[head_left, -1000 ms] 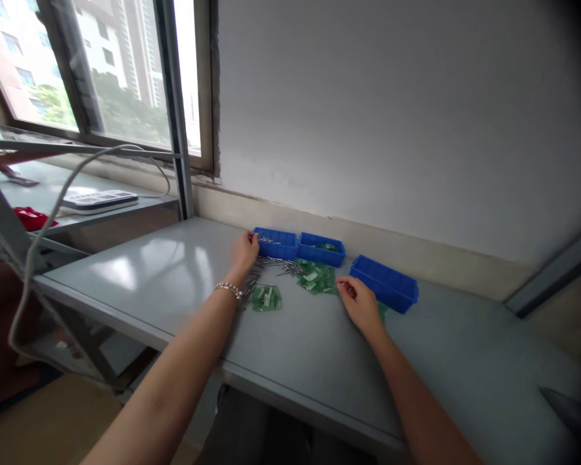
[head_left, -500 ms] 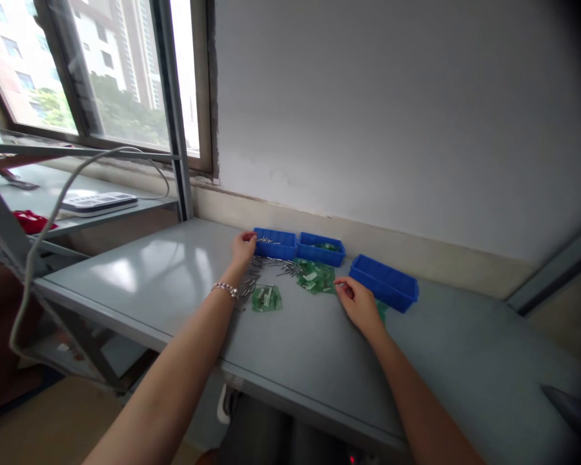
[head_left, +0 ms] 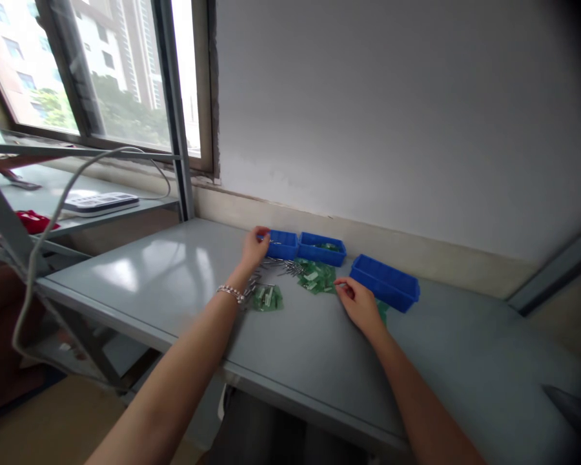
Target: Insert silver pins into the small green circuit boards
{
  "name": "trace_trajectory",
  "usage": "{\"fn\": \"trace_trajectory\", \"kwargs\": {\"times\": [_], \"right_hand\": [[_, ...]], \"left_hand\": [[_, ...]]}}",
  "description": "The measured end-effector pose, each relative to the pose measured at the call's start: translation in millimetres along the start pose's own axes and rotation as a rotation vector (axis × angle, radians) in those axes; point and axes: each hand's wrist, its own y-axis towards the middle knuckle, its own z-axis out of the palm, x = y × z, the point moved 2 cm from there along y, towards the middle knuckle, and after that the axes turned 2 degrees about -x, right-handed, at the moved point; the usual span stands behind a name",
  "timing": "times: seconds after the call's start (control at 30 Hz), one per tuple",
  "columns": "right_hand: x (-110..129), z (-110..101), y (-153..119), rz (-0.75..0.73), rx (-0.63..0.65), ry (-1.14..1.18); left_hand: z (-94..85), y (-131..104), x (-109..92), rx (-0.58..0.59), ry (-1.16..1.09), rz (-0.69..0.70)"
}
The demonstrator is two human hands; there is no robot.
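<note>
My left hand (head_left: 255, 248) is over the left end of the left blue bin (head_left: 285, 250), its fingers curled toward the thumb. Anything between those fingertips is too small to make out. Thin metal pins or rods lie in that bin, and a loose pile of metal rods (head_left: 285, 266) is in front of it. My right hand (head_left: 357, 302) rests on the table with fingers bent and fingertips close together, beside a heap of small green bags (head_left: 317, 276). Whether it pinches anything is hidden. Another green bag with metal parts (head_left: 267, 298) lies nearer me.
The middle blue bin (head_left: 322, 250) holds some green bags. A third blue bin (head_left: 385, 283) stands behind my right hand, with a green piece (head_left: 382, 310) in front. Wall and window lie behind. At left, a cable (head_left: 68, 184) hangs by the metal frame and a white device (head_left: 101, 203).
My left hand has moved a little to the right, farther over the left blue bin, covering its left end. My right hand has stayed in place.
</note>
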Motion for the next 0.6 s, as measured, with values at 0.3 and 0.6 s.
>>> {"fn": "trace_trajectory", "kwargs": {"times": [0.3, 0.6], "right_hand": [[0.8, 2.2, -0.2, -0.048, -0.018, 0.006], [0.6, 5.1, 0.6, -0.054, 0.004, -0.016]], "left_hand": [[51.8, -77.6, -39.6, 0.675, 0.539, 0.534], [44.5, -67.0, -42.2, 0.525, 0.693, 0.373]]}}
